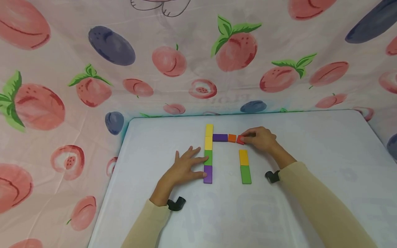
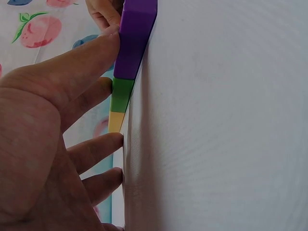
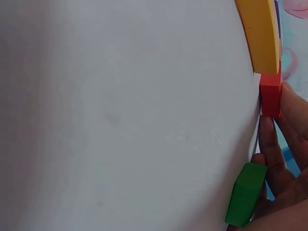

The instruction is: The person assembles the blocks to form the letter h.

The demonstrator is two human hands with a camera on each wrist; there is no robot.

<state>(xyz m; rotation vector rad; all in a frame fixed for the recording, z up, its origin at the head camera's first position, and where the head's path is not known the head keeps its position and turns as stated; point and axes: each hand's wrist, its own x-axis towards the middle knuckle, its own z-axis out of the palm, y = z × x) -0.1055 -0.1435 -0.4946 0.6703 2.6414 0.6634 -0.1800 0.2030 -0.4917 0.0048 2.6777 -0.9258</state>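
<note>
My left hand is spread, with its thumb at the purple block and its index fingertip on the green block above it. Two yellow blocks continue this upright column. From the column a dark purple block and an orange block extend rightward. Beside the orange one, my right hand pinches a small red block between thumb and fingers. In the right wrist view, another green block overlaps the lower fingers of that hand; the head view hides it.
Below the red block lies an amber block, end to end with a green block. All rest on a white table. Fruit-printed cloth rises behind the far edge and along the left side.
</note>
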